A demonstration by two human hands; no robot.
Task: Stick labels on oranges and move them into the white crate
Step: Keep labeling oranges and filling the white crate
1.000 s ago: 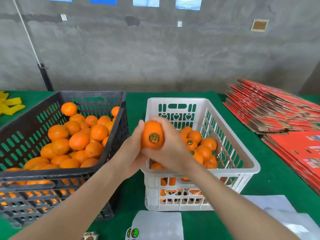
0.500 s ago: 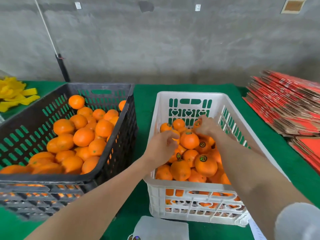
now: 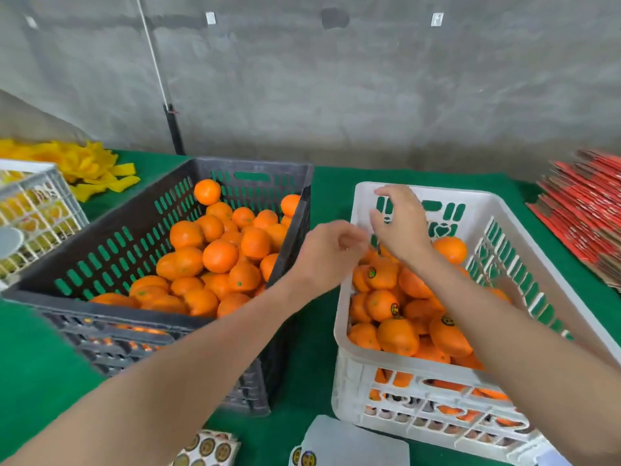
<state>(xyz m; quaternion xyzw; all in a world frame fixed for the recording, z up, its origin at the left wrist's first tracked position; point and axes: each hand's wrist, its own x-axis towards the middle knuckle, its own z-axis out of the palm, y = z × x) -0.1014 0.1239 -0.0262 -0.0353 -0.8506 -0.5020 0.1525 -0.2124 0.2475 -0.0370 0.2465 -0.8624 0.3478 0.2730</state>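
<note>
The labelled oranges point(image 3: 383, 274) are lying heaped inside the white crate point(image 3: 470, 196), several of them showing round dark-and-gold labels point(image 3: 371, 272) on their skins. The crate is standing on the right part of the green worktop point(image 3: 40, 364). The right hand point(image 3: 400, 227) is hovering over the far left part of this heap, fingers loosely curled and pointing down, grasping nothing. The left hand point(image 3: 331, 253) is hanging just beside it, over the white crate's left rim, fingers bent loosely inward and likewise empty; both hands are slightly blurred. Both forearms are reaching in from the near edge.

Just left of the white crate, the black crate point(image 3: 255, 164) is sitting close alongside it, tilted so that its far end is standing higher, and it is carrying a pile of unlabelled oranges point(image 3: 220, 255). At the near edge, a stack of label sheets point(image 3: 208, 447) is lying below the black crate, and a pale backing sheet point(image 3: 353, 442) with a few labels at its left edge is lying in front of the white crate.

Further out, yellow strips point(image 3: 87, 166) are lying at the far left, beside another white crate point(image 3: 33, 203) holding yellow things. Flattened red cartons point(image 3: 584, 203) are lying stacked at the far right. A thin pole point(image 3: 174, 129) is leaning against the grey concrete wall point(image 3: 369, 95) behind the worktop
</note>
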